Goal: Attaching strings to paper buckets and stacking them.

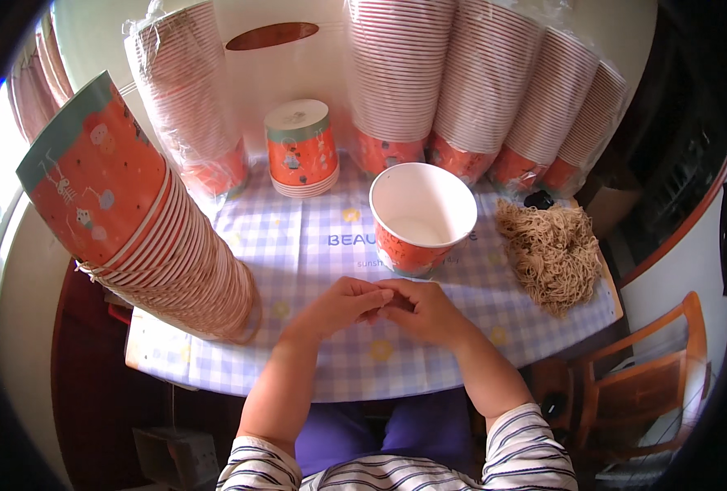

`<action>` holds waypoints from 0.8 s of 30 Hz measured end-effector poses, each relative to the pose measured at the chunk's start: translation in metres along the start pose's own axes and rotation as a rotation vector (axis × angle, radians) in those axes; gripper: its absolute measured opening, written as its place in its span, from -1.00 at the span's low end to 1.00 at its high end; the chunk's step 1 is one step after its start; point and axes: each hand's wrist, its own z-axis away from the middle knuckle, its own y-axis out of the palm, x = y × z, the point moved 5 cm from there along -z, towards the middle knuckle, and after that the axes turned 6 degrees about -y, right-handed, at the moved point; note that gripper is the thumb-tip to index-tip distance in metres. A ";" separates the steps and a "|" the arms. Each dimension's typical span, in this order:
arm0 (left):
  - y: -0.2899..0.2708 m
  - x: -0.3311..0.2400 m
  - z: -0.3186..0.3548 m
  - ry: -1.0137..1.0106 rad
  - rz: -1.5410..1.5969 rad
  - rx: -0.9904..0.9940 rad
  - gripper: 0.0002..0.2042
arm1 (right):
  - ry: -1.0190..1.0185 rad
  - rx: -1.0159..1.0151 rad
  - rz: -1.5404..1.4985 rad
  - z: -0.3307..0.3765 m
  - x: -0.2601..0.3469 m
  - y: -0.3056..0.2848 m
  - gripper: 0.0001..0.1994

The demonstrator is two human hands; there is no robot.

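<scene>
Both hands are brought together at the lower centre of the frame, resting on the counter [314, 245], which is covered by a lilac-and-white checked cloth. The left hand [339, 307] and the right hand [423, 311] touch at the fingertips; the fingers are curled inward, and something small seems to be pinched between them, though what the grip encloses cannot be told.

Just above the hands, at the centre of the frame, an open orange paper cup [422, 217] with a white inside is stood upright on the cloth. To its right, a heap of tan string pieces [552, 250] is laid on the counter, near the cup but apart from it.

At the left of the frame, a long tilted stack of orange cups [146, 237] is leaned across the counter edge. A short upturned stack of cups [301, 151] is seen at upper centre, and several plastic-wrapped cup sleeves [478, 90] are lined along the top. A wooden chair [650, 380] is visible at lower right.
</scene>
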 end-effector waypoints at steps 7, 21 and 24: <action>-0.006 0.001 0.001 -0.092 0.086 -0.040 -0.69 | -0.102 -0.289 0.280 0.003 0.004 -0.031 -0.91; -0.008 0.000 0.006 -0.020 0.020 -0.009 -0.82 | -0.061 -0.403 0.185 0.005 0.006 -0.045 -0.91; -0.005 -0.005 0.007 -0.004 -0.005 -0.007 -0.84 | -0.235 -0.274 0.190 0.004 0.002 -0.045 -0.83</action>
